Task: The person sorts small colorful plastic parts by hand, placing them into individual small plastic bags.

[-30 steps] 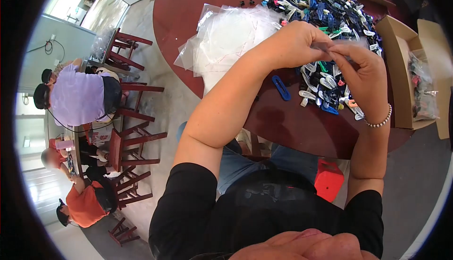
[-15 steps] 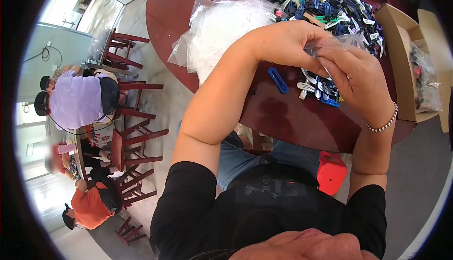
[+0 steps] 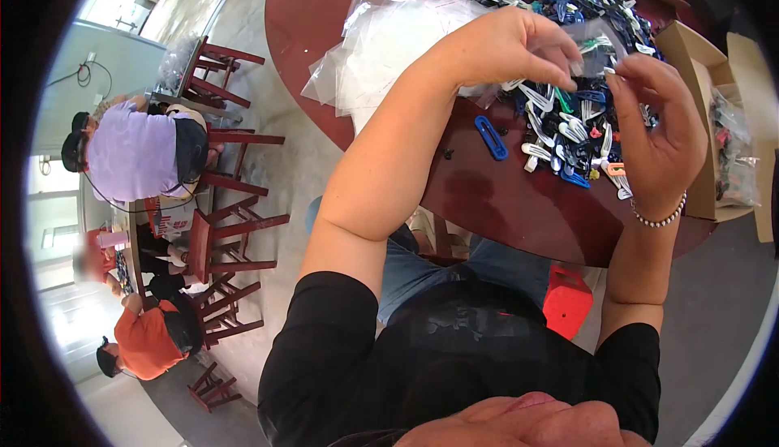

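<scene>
Left hand [image 3: 519, 45] pinches a small clear bag [image 3: 595, 51], hard to see, upper right. Right hand [image 3: 661, 135] is half open beside it, hiding some clips [image 3: 568, 131]

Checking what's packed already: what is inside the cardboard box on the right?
Clear bags of small colourful clips lie in the cardboard box. Its floor beneath them is covered.

Small clear bag [image 3: 596, 46] above clip pile [image 3: 568, 126]
</scene>
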{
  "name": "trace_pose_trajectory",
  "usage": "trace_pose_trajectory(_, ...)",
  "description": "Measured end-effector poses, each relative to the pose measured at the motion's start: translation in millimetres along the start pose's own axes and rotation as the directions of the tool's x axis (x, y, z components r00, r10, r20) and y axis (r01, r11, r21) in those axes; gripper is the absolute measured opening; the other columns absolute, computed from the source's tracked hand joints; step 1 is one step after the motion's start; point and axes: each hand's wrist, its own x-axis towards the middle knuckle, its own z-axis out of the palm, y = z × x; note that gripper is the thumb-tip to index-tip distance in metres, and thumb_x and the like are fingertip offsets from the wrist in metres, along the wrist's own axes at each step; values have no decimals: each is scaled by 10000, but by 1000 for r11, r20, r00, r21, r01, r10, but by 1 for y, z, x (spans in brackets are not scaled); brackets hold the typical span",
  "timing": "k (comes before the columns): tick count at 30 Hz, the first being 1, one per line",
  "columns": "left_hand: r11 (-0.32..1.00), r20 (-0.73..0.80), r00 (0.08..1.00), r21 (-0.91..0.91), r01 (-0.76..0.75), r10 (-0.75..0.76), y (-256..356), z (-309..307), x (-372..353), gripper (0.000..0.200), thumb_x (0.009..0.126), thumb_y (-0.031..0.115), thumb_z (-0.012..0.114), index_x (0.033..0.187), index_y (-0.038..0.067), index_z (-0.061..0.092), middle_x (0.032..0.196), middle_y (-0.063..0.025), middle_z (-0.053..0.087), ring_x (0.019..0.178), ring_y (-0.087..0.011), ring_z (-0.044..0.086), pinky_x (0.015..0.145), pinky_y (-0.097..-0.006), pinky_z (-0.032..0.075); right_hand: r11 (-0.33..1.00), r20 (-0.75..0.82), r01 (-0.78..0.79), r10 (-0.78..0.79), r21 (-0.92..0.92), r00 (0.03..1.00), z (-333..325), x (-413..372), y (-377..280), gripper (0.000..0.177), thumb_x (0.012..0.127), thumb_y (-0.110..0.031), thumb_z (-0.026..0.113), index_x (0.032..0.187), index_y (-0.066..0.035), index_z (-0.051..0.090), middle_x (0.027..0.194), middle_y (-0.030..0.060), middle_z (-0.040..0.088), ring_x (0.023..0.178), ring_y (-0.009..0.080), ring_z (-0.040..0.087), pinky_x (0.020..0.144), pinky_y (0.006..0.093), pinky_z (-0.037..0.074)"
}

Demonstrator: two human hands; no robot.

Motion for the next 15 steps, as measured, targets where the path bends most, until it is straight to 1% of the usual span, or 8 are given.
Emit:
trace_pose_trajectory(1,1000,-9,1000,3,-2,2,-1,-2,0,340,762,77,758,1078,12,649,921,-66,698,833,-122,647,736,-245,506,1000,-79,10,-8,25,997,0,-1,0,113,801,-8,686,898,14,634,854,82,659,672,147,606,592,248,486)
trace_pose_trajectory(3,995,-199,979,-87,38,-55,-3,-5,-1,337,773,115,751,1084,28,653,927,-57,697,839,-101,641,720,-222,499,1000,286,23,-19,-10,958,-3,2,-4,133,751,15,694,871,-14,644,819,97,641,681,211,622,614,292,501)
trace_pose_trajectory(5,998,-258,965,-40,43,-52,-5,-8,0,322,775,157,753,1064,45,669,928,-43,696,838,-93,637,700,-208,491,995,521,93,-99,38,848,11,-11,4,173,740,-2,658,909,-30,643,842,108,633,729,250,636,640,329,513)
trace_pose_trajectory(6,998,-294,955,-42,36,-47,-5,-8,0,314,768,167,760,1049,52,677,929,-38,694,838,-95,635,697,-211,491,995,521,95,-102,41,848,17,-14,6,173,740,-2,658,909,-30,643,842,108,633,729,250,636,640,329,513)
trace_pose_trajectory(8,997,-350,935,-65,35,-56,-5,-9,-1,302,751,188,779,1016,69,697,930,-35,690,844,-101,634,693,-218,494,992,689,126,-71,-30,721,30,-19,5,214,764,-17,628,973,-51,663,1015,100,645,830,287,627,744,354,527)
trace_pose_trajectory(11,994,-411,911,-110,2,-47,2,-9,-3,327,695,177,815,959,30,691,878,-51,688,784,-117,631,653,-248,501,979,736,185,-66,-81,673,40,-27,0,307,744,-24,607,1047,-59,644,1078,89,623,904,278,613,775,354,518)
trace_pose_trajectory(12,978,-396,918,-201,-45,-39,0,-12,-2,312,693,174,813,944,34,693,867,-46,688,785,-117,634,650,-252,505,976,760,195,-57,-93,648,41,-30,2,356,731,-5,598,1083,-54,618,1085,91,606,931,279,599,789,356,509)
trace_pose_trajectory(15,973,-414,910,-218,-76,-22,-4,-17,-2,299,695,169,809,935,33,694,867,-47,689,788,-120,638,649,-254,505,969,768,195,-11,-149,640,40,-29,1,299,738,1,585,1033,-36,618,1012,96,606,882,289,601,767,364,510)
